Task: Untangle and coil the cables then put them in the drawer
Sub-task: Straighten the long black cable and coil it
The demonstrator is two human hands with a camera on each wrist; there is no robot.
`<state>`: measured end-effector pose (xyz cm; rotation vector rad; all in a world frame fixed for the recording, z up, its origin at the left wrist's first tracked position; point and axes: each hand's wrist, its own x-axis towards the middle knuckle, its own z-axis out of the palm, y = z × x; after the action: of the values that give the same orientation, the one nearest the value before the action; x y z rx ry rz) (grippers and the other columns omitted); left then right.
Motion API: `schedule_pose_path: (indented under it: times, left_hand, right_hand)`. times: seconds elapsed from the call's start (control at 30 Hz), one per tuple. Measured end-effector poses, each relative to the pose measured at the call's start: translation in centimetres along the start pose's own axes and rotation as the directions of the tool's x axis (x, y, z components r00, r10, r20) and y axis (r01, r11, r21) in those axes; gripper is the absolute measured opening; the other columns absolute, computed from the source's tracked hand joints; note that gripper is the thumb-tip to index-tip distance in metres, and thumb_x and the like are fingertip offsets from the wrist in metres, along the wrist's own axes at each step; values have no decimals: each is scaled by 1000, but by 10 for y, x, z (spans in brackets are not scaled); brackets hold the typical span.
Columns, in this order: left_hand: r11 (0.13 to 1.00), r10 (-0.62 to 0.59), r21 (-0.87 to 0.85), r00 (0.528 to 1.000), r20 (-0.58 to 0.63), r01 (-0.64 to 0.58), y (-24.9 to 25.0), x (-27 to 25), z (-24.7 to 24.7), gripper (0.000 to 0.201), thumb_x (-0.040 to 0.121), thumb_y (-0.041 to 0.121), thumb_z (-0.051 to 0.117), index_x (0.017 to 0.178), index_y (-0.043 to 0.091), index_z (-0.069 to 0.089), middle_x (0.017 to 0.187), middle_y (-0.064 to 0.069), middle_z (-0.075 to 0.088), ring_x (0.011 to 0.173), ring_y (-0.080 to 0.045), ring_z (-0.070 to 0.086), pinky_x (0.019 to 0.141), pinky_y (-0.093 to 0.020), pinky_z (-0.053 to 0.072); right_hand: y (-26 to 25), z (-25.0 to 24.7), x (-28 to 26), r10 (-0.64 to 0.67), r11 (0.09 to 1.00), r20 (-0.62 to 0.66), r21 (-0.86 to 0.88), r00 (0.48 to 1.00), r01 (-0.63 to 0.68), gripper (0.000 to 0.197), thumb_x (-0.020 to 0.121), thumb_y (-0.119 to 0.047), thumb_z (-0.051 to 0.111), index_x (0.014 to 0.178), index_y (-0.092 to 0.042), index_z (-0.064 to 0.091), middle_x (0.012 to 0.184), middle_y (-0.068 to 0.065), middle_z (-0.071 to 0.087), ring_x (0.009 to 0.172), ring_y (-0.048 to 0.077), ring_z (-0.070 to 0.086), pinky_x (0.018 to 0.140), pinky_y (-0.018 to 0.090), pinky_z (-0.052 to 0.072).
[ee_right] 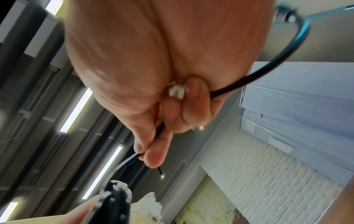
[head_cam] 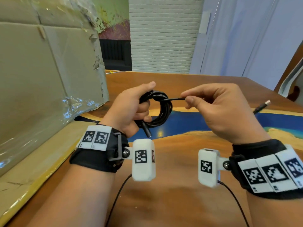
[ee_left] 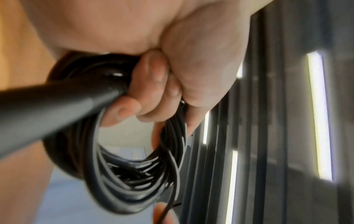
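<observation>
A black cable wound into a coil [head_cam: 161,110] hangs above the table, gripped by my left hand [head_cam: 132,110], whose fingers curl through the loops [ee_left: 134,166]. A black barrel plug [head_cam: 146,131] sticks out below that hand and fills the near left of the left wrist view [ee_left: 47,106]. My right hand [head_cam: 218,110] pinches the free strand [head_cam: 174,99] between thumb and forefinger, just right of the coil. The strand runs on through that hand [ee_right: 268,75], and its silver USB plug [head_cam: 262,106] pokes out to the right. No drawer is in view.
A wooden table [head_cam: 172,202] with a blue resin strip [head_cam: 188,123] lies under my hands. A large cardboard box [head_cam: 41,79] with torn tape stands close on the left. White camera units hang from both wrists, each trailing a thin black lead. A chair [head_cam: 291,82] stands at the far right.
</observation>
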<state>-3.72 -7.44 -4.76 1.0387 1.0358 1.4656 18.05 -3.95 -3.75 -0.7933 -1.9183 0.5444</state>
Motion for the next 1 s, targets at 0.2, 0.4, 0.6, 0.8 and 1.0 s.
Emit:
schedule_pose_path:
  times: [0.2, 0.4, 0.6, 0.8, 1.0]
  left_hand:
    - [976, -43, -200, 976, 214, 87, -3, -6, 21, 30, 94, 37, 59, 69, 21, 55, 41, 10, 17, 39, -10, 6, 43, -21, 21]
    - [971, 53, -239, 988, 145, -17, -13, -5, 35, 32, 97, 44, 56, 81, 17, 55, 44, 7, 15, 36, -10, 10, 41, -23, 21]
    - [978, 153, -145, 988, 17, -149, -12, -4, 38, 46, 107, 49, 42, 82, 15, 61, 47, 4, 18, 40, -13, 11, 47, -31, 17]
    - [968, 41, -250, 997, 71, -22, -18, -2, 37, 44, 105, 52, 45, 88, 14, 58, 46, 5, 17, 39, -13, 9, 44, -26, 21]
    - [990, 132, -35, 990, -57, -134, -16, -1, 40, 45, 105, 47, 48, 77, 14, 62, 45, 4, 25, 40, -14, 17, 48, -31, 20]
  right_hand:
    - [14, 10, 4, 5, 996, -64, 93, 998, 1, 15, 93, -7, 73, 97, -20, 80, 88, -8, 78, 77, 0, 72, 73, 16, 56]
    - [13, 24, 1, 224, 843, 44, 493, 974, -216, 8, 90, -2, 72, 93, -4, 78, 82, 6, 79, 76, 15, 74, 69, 23, 58]
    - [13, 36, 1, 326, 794, -18, 547, 945, -264, 2, 87, -6, 77, 89, -5, 78, 83, 20, 76, 77, 43, 71, 71, 46, 64]
    - [11, 40, 1, 275, 834, -52, 510, 960, -211, 8, 90, -3, 74, 87, -9, 77, 77, 10, 76, 71, 22, 70, 66, 32, 60]
    - [7, 34, -2, 329, 629, 160, 698, 931, -342, 37, 95, -19, 50, 106, 10, 70, 104, 35, 70, 90, 43, 68, 82, 42, 54]
